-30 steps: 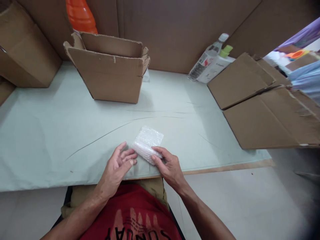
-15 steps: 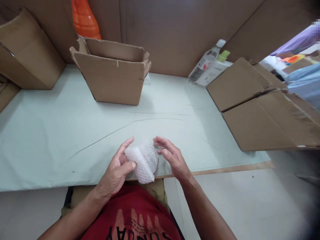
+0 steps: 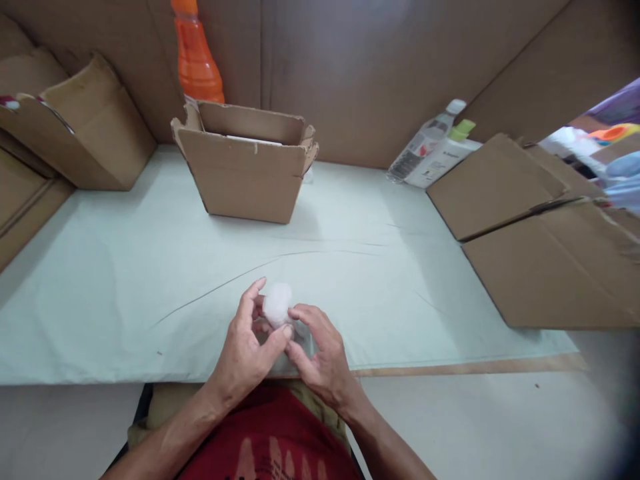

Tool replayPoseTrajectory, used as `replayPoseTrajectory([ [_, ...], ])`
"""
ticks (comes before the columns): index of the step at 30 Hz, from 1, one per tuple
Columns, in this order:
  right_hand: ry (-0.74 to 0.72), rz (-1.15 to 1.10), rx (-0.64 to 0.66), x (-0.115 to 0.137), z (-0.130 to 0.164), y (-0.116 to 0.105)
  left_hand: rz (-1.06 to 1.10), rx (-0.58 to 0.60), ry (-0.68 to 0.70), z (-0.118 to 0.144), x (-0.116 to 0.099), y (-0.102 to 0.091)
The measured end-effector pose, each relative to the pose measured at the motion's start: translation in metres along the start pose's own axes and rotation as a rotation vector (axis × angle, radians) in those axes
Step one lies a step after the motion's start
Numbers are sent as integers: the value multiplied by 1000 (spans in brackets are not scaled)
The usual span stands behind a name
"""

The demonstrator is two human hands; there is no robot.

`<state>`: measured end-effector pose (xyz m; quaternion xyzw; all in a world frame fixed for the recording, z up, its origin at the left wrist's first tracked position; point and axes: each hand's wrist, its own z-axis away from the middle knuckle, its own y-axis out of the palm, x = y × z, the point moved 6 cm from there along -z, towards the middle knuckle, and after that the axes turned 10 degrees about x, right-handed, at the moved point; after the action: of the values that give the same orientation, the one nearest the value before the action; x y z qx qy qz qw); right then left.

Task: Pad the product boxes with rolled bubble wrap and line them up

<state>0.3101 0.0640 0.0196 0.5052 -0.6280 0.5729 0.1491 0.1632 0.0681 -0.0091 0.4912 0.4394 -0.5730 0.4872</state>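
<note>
A rolled piece of bubble wrap (image 3: pixel 278 304), whitish and translucent, is held between my two hands just above the front edge of the table. My left hand (image 3: pixel 250 343) grips it from the left, thumb across the near side and fingers curled behind. From the right, my right hand (image 3: pixel 320 350) pinches it with thumb and fingers. One end of the roll faces up toward me; its lower part is partly covered by my fingers. I cannot see whether anything is inside.
An open cardboard box (image 3: pixel 247 177) stands at the table's back, an orange bottle (image 3: pixel 197 67) behind it. A clear bottle (image 3: pixel 425 143) and a white bottle (image 3: pixel 443 160) lean at the back right. More cardboard boxes flank the pale green cloth (image 3: pixel 125 280), left box (image 3: pixel 100 127) and right box (image 3: pixel 555 267).
The bubble wrap has turned from a loose, slanting fold to a compact roll with its end up. My right hand has come in from beside it and closed on it. The view has shifted slightly.
</note>
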Motion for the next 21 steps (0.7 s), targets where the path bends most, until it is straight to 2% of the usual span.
replayPoseTrajectory([
  [2, 25, 19, -8, -6, -1, 0, 145, 94, 47, 5, -1, 7],
  [4, 100, 14, -20, -17, -3, -5, 182, 171, 88, 10, -2, 12],
  [7, 260, -132, -18, -41, -9, -18, -21, 211, 163, 8, -11, 9],
  [9, 354, -310, -61, -56, -10, -28, -260, 149, 280, 0, -26, -3],
  [12, 444, -485, -158, -75, -7, -39, -605, 5, 501, -16, -62, -28],
  [15, 467, -423, -167, -85, -1, -40, -881, -135, 677, -40, -105, -50],
  [18, 474, -305, -106, -88, 2, -34, -1075, -263, 807, -72, -147, -66],
  [21, 471, -245, -66, -87, 1, -31, -1167, -344, 836, -114, -173, -78],
])
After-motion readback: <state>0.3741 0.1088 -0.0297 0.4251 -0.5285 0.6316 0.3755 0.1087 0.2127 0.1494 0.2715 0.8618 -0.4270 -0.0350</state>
